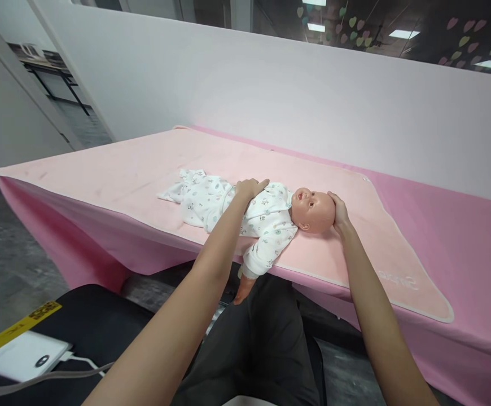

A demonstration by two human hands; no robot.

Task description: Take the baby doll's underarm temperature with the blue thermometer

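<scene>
A baby doll in white printed clothes lies on its back on a light pink mat, its head toward the right. My left hand rests flat on the doll's belly, fingers stretched out toward its chest. At the top of the head, my right hand lies cupped against the crown, thumb and fingers apart; part of it is hidden behind the head. The doll's near arm hangs over the table's front edge. Its trouser legs stretch to the left.
A pink cloth covers the table under the mat. A white wall runs along the back. At lower left a black chair seat holds a white power bank with a cable, beside yellow tape.
</scene>
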